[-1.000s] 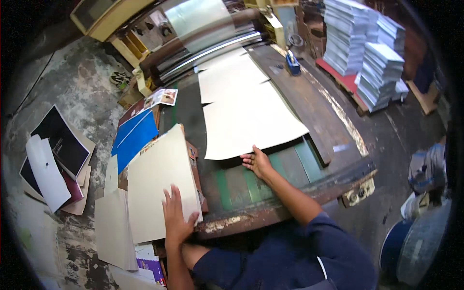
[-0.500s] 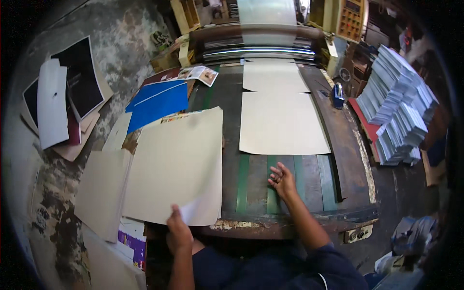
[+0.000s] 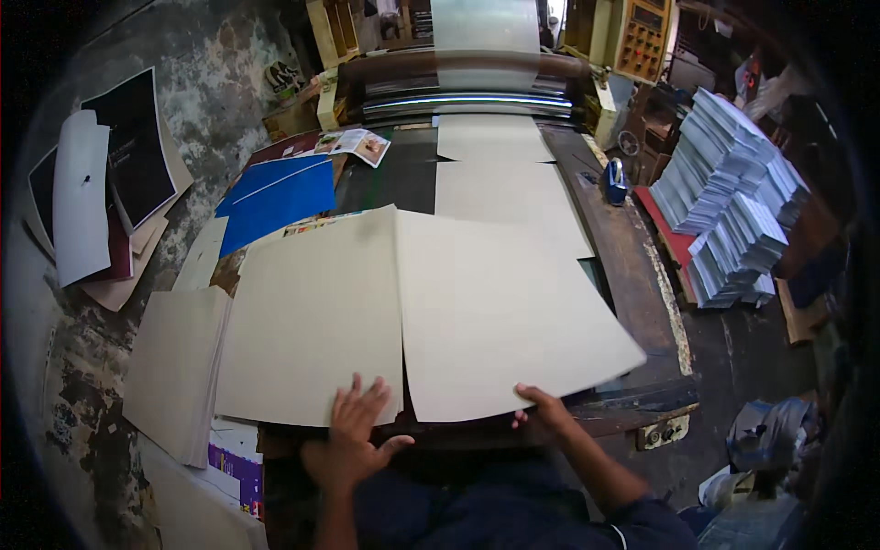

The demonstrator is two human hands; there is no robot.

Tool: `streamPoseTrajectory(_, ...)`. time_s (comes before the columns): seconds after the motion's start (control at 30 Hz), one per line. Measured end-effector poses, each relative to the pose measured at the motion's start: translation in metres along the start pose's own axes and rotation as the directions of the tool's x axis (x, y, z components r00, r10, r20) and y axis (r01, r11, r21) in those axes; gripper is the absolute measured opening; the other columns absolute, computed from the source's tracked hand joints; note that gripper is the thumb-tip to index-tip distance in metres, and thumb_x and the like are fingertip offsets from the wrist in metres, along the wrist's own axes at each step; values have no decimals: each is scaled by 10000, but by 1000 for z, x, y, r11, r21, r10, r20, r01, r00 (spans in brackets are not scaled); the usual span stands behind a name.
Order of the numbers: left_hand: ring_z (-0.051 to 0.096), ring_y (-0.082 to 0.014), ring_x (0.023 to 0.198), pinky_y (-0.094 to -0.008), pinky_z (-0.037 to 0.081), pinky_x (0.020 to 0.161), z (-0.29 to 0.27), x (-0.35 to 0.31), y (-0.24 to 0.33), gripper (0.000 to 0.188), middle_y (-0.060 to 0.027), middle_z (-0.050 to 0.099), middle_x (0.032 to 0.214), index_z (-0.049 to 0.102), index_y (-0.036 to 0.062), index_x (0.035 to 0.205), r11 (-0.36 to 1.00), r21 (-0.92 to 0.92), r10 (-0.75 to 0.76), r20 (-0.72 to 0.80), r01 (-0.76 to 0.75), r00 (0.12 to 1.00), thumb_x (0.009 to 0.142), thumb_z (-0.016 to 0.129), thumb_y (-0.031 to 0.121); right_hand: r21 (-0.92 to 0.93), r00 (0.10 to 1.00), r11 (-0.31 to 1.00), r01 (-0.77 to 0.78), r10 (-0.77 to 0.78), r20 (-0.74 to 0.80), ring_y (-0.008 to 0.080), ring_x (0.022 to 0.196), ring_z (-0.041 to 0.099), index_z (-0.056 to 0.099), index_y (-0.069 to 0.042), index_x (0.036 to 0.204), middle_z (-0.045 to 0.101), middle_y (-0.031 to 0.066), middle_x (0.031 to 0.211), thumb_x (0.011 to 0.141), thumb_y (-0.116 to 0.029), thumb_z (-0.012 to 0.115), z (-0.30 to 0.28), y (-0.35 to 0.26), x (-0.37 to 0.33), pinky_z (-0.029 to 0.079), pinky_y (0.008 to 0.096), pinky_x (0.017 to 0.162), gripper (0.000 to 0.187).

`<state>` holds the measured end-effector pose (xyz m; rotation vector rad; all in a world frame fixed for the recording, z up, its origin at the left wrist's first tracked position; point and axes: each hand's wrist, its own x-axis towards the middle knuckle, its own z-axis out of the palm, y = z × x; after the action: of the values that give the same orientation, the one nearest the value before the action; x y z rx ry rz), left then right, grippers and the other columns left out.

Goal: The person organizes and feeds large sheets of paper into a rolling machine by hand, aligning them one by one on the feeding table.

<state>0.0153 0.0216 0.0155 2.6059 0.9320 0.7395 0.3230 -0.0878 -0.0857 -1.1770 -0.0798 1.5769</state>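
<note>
My right hand (image 3: 544,411) pinches the near edge of a large cream paper sheet (image 3: 509,321), thumb on top and fingers below. This sheet lies over the machine's feed table and partly covers another cream sheet (image 3: 504,191) that runs toward the rollers. To the left, a stack of similar cream sheets (image 3: 307,321) borders the held sheet. My left hand (image 3: 356,435) is open, its fingers spread on the near edge of that stack.
Metal rollers (image 3: 467,103) with a clear film web (image 3: 486,32) span the far end. A blue tape dispenser (image 3: 614,181) sits on the right rail. Piled paper bundles (image 3: 720,174) stand at right. Blue sheets (image 3: 280,197) and another paper stack (image 3: 174,367) are at left.
A sheet has come across from the left stack onto the feed table, now in my right hand. My left hand has spread flat at the stack's edge. The view has shifted slightly.
</note>
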Motion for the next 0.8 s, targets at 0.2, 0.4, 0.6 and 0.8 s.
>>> streamPoseTrajectory(0.2, 503, -313, 1285, -514, 296, 1097, 20, -12, -34, 399, -75, 640, 1249, 680, 102, 1136, 977, -126, -175, 5, 174, 985, 826, 724, 350, 66, 998, 998, 13, -16, 55, 169, 726, 545, 473, -67, 1179, 556, 85, 938, 966, -376, 546, -26, 47, -10, 506, 399, 717, 383)
streamPoseTrajectory(0.4, 667, -291, 1003, -549, 314, 1068, 17, -24, -25, 179, -129, 710, 993, 694, 50, 1043, 893, -269, -418, -195, 362, 887, 919, 618, 153, 158, 995, 983, 92, -96, 19, 190, 679, 557, 398, -127, 1255, 600, 152, 878, 947, -478, 546, -16, 41, 29, 510, 423, 721, 490)
streamPoseTrajectory(0.6, 706, -253, 836, -619, 292, 1049, 50, -12, -18, 103, -113, 717, 827, 721, 93, 901, 964, -113, -265, -448, 241, 853, 868, 679, 181, 224, 969, 944, 241, -221, -111, 187, 702, 583, 474, -120, 1166, 635, 122, 914, 959, -469, 504, -35, 22, 58, 518, 389, 674, 407)
streamPoseTrajectory(0.8, 688, -228, 986, -600, 264, 1080, 28, -41, -24, 155, -100, 727, 904, 738, 136, 891, 926, -243, -360, -325, 290, 875, 894, 672, 276, 189, 943, 930, 315, -284, -175, 174, 804, 618, 474, -127, 1198, 633, 97, 1163, 955, -422, 523, -9, 31, 53, 529, 385, 693, 384)
